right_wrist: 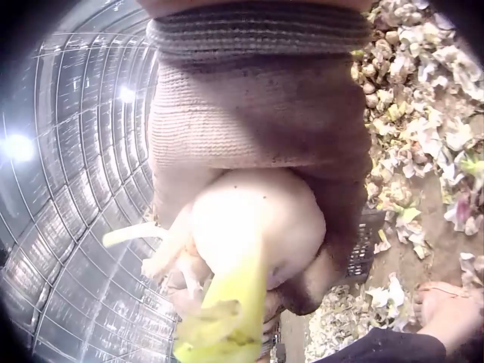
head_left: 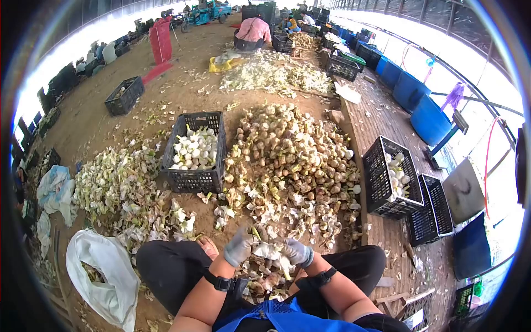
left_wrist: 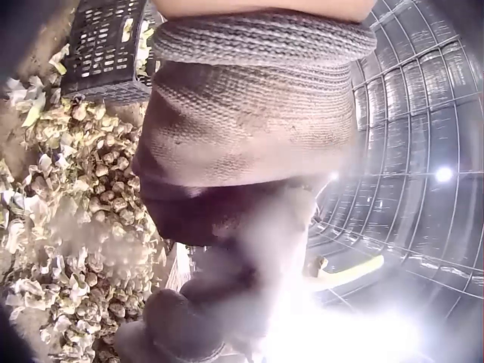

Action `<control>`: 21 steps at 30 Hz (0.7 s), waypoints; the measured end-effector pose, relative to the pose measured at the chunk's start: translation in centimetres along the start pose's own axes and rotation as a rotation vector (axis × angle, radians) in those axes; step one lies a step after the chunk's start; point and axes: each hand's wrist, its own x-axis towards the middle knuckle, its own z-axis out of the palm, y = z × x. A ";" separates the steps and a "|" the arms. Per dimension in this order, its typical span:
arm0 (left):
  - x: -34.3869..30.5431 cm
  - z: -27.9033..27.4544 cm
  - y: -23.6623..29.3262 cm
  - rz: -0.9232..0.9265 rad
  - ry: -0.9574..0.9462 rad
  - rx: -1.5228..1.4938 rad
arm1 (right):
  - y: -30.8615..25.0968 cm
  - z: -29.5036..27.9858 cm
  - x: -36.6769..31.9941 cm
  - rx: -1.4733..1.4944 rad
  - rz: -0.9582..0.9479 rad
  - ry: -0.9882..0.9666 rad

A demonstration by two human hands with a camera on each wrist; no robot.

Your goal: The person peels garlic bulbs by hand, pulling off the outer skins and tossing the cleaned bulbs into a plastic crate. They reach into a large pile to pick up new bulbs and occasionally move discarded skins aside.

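Both hands wear grey knit gloves and meet low in front of the body. My right hand grips a white garlic bulb, whose thick yellow-green stem points back toward the wrist camera. Curled fingers of my left hand are at the garlic from the other side; their tips are partly hidden. A thinner pale stem sticks out beyond the left fingers. Loose white skins hang between the hands. Ahead lies a heap of unpeeled garlic, with shed skins below the hands.
A black crate of white bulbs stands ahead left, another crate at right on planks. A skin pile and white sack lie left. Blue barrels line the right. A person in pink sits farther off.
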 end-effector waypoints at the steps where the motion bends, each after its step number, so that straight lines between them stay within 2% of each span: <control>1: 0.2 -0.5 -0.6 -0.201 -0.035 -0.382 | 0.4 -0.1 0.0 0.046 0.014 -0.003; 2: 0.1 -0.3 -0.4 -0.198 -0.038 -0.384 | 0.2 0.5 0.2 0.092 0.029 -0.005; 3: -0.1 0.1 0.1 -0.156 -0.006 -0.205 | -0.9 1.2 0.2 0.149 -0.034 -0.179; 4: -0.4 0.3 0.3 -0.113 0.026 -0.026 | -0.7 1.1 0.3 0.146 -0.033 -0.178; 5: -0.6 -0.1 -0.1 0.006 0.028 0.420 | -0.5 1.2 0.3 0.204 0.070 -0.243; 6: -0.6 0.1 -0.7 0.009 0.028 0.418 | -0.2 1.4 0.3 0.262 0.173 -0.308; 8: -0.2 0.7 -1.4 -0.231 0.180 -0.197 | -0.1 2.3 0.1 0.232 0.113 -0.247; 9: 0.1 0.1 -1.1 -0.224 0.146 0.116 | -0.7 2.5 0.2 0.111 0.246 -0.294; 10: 0.2 -0.4 -0.8 -0.428 0.229 0.181 | -1.0 2.9 0.2 -0.009 0.379 -0.340; 11: 1.0 -3.1 -4.1 -0.395 0.322 0.190 | 0.0 4.0 0.2 0.051 0.304 -0.426; 12: 1.6 -5.5 -7.4 -0.364 0.417 0.200 | 0.3 4.2 0.4 -0.465 0.087 -0.359; 14: 1.2 -2.9 -2.5 -0.396 0.451 1.318 | 2.2 3.3 1.4 -0.900 -0.878 -0.197; 16: 0.4 -3.3 -4.4 -0.296 0.515 1.630 | -0.5 4.2 0.7 -0.486 0.028 0.335; 18: 0.2 -0.8 1.0 -0.308 0.243 1.381 | 2.0 1.2 2.1 0.038 -0.156 0.548; 20: 0.4 -1.0 0.4 -0.200 -0.001 0.453 | 0.4 1.6 2.2 -0.198 -0.243 0.786; 21: 0.5 0.8 0.4 0.163 0.025 0.441 | 0.2 2.3 2.3 -0.198 -0.297 0.830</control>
